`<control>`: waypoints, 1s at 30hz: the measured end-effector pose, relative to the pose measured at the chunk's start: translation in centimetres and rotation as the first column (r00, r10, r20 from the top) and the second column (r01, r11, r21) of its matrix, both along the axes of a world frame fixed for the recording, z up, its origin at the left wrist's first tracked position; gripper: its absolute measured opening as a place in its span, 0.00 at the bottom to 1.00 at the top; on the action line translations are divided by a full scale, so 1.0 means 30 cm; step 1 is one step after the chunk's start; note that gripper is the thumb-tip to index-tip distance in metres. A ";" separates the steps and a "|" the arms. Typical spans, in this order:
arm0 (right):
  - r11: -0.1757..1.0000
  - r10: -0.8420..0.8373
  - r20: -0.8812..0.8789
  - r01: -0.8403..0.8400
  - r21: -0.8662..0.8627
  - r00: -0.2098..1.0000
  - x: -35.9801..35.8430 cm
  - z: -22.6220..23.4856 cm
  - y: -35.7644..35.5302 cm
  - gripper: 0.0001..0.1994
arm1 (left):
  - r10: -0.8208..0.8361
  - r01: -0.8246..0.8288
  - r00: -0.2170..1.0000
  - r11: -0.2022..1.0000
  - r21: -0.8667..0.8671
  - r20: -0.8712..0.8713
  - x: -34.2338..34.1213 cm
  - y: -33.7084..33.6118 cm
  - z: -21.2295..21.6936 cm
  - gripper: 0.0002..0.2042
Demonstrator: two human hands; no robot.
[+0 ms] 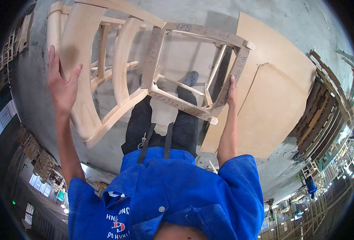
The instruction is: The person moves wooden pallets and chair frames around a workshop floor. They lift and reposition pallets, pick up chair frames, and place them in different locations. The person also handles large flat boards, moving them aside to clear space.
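An unpainted pale wooden chair point(123, 60) is held up in front of me, its back to the left and its seat frame point(177, 103) to the right. The seat frame is an open square with handwriting on its rails; legs and stretchers show through it. My left hand point(63, 90) lies against the wide top slat of the chair back, thumb and fingers stretched apart. My right hand point(232, 94) is closed round the outer right rail of the seat frame, thumb on top; its other fingers are mostly hidden behind the rail.
A large tan board point(277, 88) lies on the grey concrete floor point(289, 36) at the right. Beyond it is a stack of wooden strips point(323, 116). My dark shoe point(189, 79) shows through the seat frame. Another person in blue point(311, 186) is far off right.
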State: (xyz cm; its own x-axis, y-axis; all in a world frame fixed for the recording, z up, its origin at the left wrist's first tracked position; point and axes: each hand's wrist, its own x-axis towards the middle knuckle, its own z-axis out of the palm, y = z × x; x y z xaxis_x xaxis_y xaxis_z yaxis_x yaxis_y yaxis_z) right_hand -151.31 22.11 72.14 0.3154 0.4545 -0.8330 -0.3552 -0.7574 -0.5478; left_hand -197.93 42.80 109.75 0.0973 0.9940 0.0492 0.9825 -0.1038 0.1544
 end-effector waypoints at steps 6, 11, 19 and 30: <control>0.995 0.042 0.044 -0.037 -0.097 0.998 0.015 0.056 0.000 0.41 | -0.012 0.013 0.999 1.000 -0.013 0.048 0.048 -0.003 -0.012 0.29; 0.993 0.116 0.275 -0.102 -0.064 0.954 0.028 -0.044 -0.045 0.37 | -0.001 0.004 0.997 0.999 -0.042 0.083 0.037 -0.003 0.004 0.30; 0.959 0.284 0.662 -0.220 -0.181 0.694 -0.121 0.275 0.108 0.35 | -0.103 0.108 0.982 0.994 -0.021 0.159 -0.059 -0.014 0.060 0.30; 0.813 0.326 -0.013 -0.274 0.515 0.945 -1.262 1.109 0.469 0.41 | 0.540 0.248 0.167 0.787 -0.566 0.825 -0.401 0.226 -0.196 0.34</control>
